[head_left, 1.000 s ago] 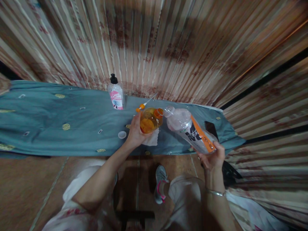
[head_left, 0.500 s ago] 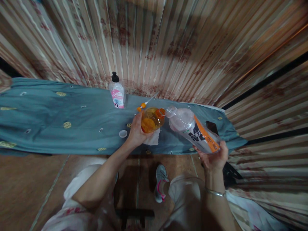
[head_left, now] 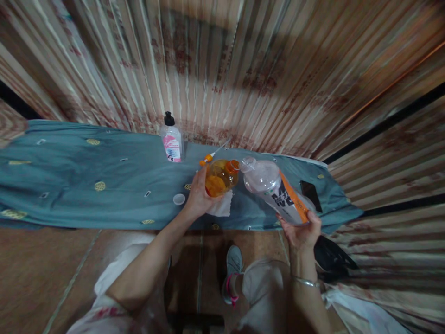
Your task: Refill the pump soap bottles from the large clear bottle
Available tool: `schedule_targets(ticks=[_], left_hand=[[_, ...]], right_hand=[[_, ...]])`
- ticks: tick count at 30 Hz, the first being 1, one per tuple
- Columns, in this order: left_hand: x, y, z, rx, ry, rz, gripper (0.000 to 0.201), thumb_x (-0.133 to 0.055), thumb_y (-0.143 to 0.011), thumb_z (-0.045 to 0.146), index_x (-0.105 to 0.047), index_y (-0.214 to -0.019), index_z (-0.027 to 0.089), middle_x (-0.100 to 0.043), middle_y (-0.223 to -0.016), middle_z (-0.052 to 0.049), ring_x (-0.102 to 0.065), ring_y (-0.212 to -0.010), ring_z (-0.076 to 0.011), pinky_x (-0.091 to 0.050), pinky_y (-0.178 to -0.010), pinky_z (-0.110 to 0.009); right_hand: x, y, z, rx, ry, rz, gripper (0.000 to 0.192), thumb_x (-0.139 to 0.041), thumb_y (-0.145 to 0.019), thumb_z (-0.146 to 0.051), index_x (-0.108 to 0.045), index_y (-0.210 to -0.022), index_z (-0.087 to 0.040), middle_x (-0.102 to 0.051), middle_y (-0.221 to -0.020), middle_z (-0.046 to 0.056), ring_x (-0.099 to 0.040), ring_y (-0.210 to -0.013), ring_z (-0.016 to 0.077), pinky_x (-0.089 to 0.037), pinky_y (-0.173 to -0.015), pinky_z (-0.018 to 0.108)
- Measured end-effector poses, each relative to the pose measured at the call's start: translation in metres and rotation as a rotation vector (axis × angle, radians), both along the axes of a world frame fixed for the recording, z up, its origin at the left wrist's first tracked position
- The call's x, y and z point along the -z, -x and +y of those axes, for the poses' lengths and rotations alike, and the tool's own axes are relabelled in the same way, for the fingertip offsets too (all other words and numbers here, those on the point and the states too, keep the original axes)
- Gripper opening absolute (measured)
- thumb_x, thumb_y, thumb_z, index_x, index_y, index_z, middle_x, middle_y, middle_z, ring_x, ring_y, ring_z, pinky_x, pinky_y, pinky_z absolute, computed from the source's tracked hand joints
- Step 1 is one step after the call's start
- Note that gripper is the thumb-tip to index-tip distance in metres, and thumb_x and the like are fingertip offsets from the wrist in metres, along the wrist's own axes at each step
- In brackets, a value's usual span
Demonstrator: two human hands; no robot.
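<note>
The left hand is gripping an amber bottle, its neck pointing between one and two o'clock. The right hand is clasping a tilted clear bottle near its base, its mouth pointing toward ten o'clock; whether the mouths are touching cannot be told. On the cloth-covered tabletop, around the amber bottle, an orange pump is lying at eleven o'clock, a black-topped bottle is standing at ten, and a white cap is resting at eight.
</note>
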State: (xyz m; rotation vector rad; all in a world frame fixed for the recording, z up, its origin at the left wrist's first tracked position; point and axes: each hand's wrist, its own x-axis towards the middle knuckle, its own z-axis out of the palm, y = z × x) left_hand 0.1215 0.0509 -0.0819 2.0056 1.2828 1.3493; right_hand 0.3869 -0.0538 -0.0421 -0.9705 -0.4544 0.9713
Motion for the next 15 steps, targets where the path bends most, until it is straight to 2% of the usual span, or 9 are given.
schedule_targets(ticks=[8,11,15], left_hand=[[0.009,0.002,0.004,-0.033,0.002,-0.002,0.105,-0.086,-0.054,0.031,-0.03,-0.143,0.018,-0.047,-0.139,-0.016,-0.048,-0.128,-0.0352,-0.037,-0.11,-0.053],[0.009,0.004,0.004,-0.02,0.006,-0.011,0.105,-0.085,-0.054,0.031,-0.03,-0.142,0.016,-0.047,-0.138,-0.018,-0.047,-0.128,-0.0359,-0.039,-0.109,-0.053],[0.007,0.004,0.003,-0.02,0.017,-0.03,0.101,-0.085,-0.054,0.032,-0.033,-0.141,0.019,-0.052,-0.133,-0.014,-0.05,-0.124,-0.0357,-0.039,-0.108,-0.056]], right_hand=[[0.003,0.006,0.017,0.037,-0.013,0.029,0.045,-0.063,-0.059,-0.044,-0.067,-0.095,-0.018,-0.07,-0.083,0.005,-0.064,-0.063,0.0194,-0.05,-0.042,0.029],[0.0,0.004,0.02,0.048,-0.011,0.021,0.045,-0.063,-0.058,-0.045,-0.067,-0.094,-0.018,-0.07,-0.082,0.005,-0.063,-0.06,0.0188,-0.048,-0.04,0.028],[-0.007,-0.003,0.026,0.039,-0.031,0.01,0.043,-0.065,-0.058,-0.044,-0.066,-0.093,-0.019,-0.07,-0.08,0.004,-0.064,-0.061,0.019,-0.049,-0.04,0.028]])
